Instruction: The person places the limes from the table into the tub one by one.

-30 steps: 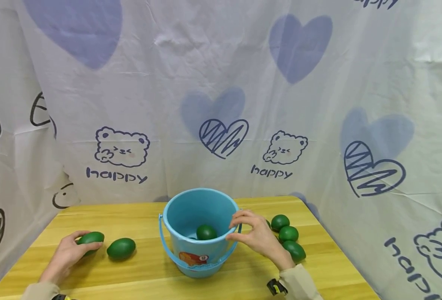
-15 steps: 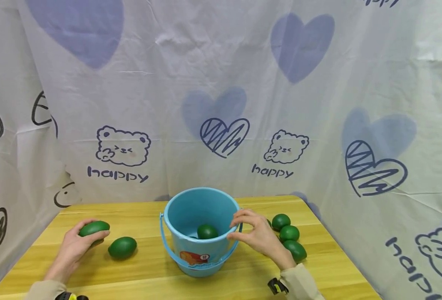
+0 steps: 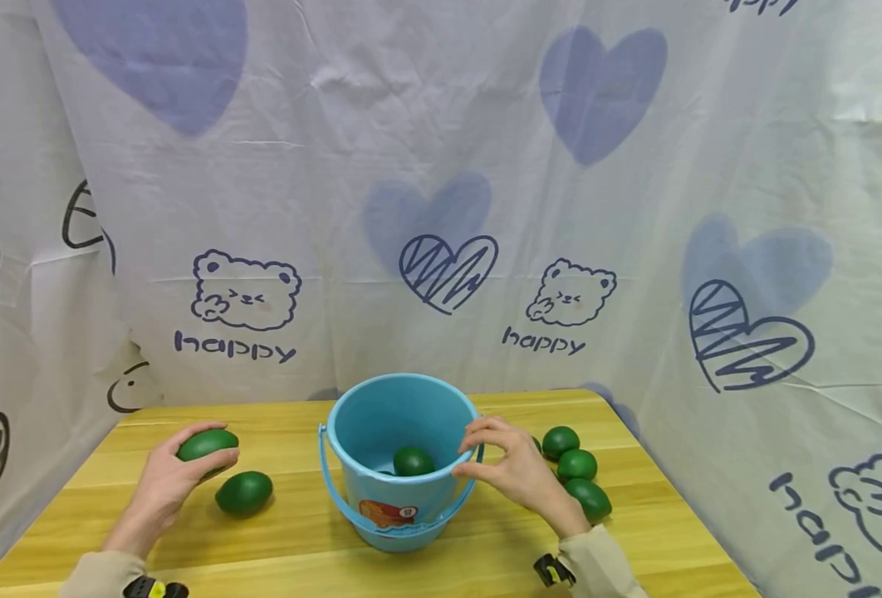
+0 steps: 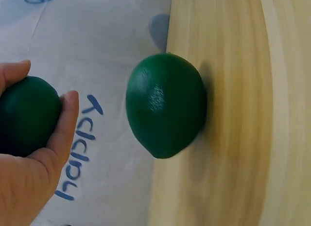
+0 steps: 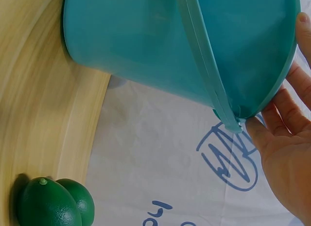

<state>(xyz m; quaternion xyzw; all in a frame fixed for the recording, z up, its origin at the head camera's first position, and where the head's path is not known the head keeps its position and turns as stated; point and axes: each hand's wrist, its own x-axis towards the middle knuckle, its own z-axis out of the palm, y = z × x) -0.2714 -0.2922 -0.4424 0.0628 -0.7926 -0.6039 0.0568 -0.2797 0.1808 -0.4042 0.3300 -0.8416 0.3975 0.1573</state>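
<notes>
My left hand holds a green lime between thumb and fingers, raised over the left side of the table. Just to its right, a second lime lies on the wood; it looms large in the left wrist view, beside the held one. A light blue bucket stands upright in the middle, its handle hanging down at the front. Inside it a lime shows, with a sliver of another behind the rim. My right hand grips the bucket's right rim, fingertips over the edge in the right wrist view.
Several limes sit in a cluster right of the bucket, partly behind my right hand. The wooden table ends at a white printed cloth hung behind and at both sides.
My left hand has lifted its lime off the table and moved it right and away from me, toward the lime lying there. My right hand has stayed on the bucket rim.
</notes>
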